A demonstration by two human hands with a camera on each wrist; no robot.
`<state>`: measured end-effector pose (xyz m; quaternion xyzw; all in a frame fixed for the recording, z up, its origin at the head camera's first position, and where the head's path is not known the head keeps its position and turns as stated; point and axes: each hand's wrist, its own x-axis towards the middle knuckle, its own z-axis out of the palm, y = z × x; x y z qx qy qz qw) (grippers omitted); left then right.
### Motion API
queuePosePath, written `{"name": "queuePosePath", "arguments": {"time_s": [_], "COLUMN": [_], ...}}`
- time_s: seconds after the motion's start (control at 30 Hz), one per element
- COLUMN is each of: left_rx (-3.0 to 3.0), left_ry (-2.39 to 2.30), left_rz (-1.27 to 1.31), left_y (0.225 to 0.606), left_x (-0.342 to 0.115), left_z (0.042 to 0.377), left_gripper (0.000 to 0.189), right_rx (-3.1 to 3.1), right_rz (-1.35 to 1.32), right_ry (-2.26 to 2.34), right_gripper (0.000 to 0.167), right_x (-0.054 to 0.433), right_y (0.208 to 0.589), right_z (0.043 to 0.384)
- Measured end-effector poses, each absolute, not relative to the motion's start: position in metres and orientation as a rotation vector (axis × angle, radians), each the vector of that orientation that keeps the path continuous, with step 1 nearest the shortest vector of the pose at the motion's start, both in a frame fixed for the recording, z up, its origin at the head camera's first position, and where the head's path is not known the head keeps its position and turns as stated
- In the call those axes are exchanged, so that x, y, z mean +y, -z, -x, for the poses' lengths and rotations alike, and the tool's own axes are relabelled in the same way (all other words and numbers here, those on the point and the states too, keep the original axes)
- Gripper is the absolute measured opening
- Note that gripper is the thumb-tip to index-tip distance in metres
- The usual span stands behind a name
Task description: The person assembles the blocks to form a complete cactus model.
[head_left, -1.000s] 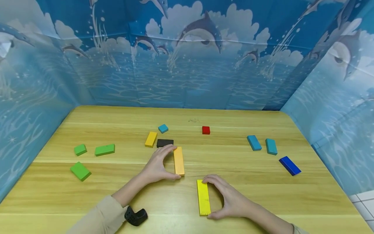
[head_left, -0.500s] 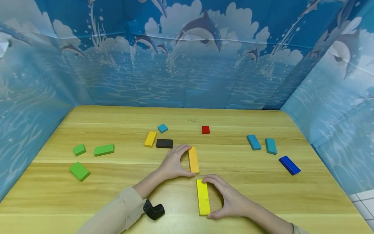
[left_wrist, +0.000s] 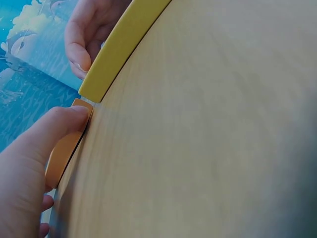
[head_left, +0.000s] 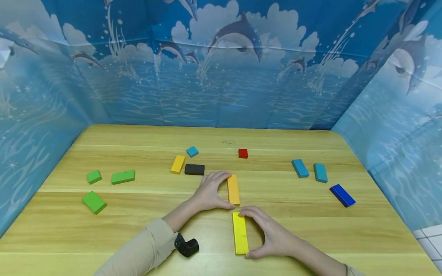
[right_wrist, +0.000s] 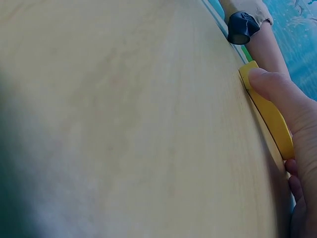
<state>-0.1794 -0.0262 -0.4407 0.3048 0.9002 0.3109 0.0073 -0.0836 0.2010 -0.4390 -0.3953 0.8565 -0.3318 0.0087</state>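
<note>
While my left hand [head_left: 209, 194] grips an orange block [head_left: 233, 190] by its ends, my right hand [head_left: 277, 240] likewise grips a yellow block [head_left: 240, 234] just nearer me on the tabletop [head_left: 293, 207], long axes nearly in line.

Curved left grip [head_left: 208, 194] beyond curved right grip [head_left: 274, 238]

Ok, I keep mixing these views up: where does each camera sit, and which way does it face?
Head: worn on the head, facing forward and down over the table; left hand, right hand and forearms show.
Left wrist: worn there, facing the table and orange block; left hand close up, right hand beyond.
Right wrist: worn there, facing the table and yellow block; right hand close up, left sleeve beyond.
Shared: all three show the yellow block; head and left wrist share the orange block.
</note>
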Motion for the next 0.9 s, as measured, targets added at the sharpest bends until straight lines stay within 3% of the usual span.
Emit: {"name": "queuePosePath", "arguments": {"time_s": [0.43, 0.7, 0.9], "left_rx": [2.801, 2.78, 2.789], "left_ry": [-0.901, -0.918, -0.932], "left_rz": [-1.002, -1.013, -1.008], "left_y": [0.4381, 0.4373, 0.4379], "left_x": [-0.0274, -0.0287, -0.028], "left_z": [0.1786, 0.1789, 0.1788], "left_gripper": [0.095, 0.073, 0.069], "right_rx": [2.694, 2.691, 2.679], "right_rz": [1.287, 1.241, 1.232], "right_ry": [1.044, 1.007, 1.0], "right_gripper": [0.084, 0.084, 0.084], "right_x": [0.2019, 0.2032, 0.2041], "right_y": [0.4411, 0.4416, 0.4422], "right_z": [0.0838, 0.0808, 0.08]}}
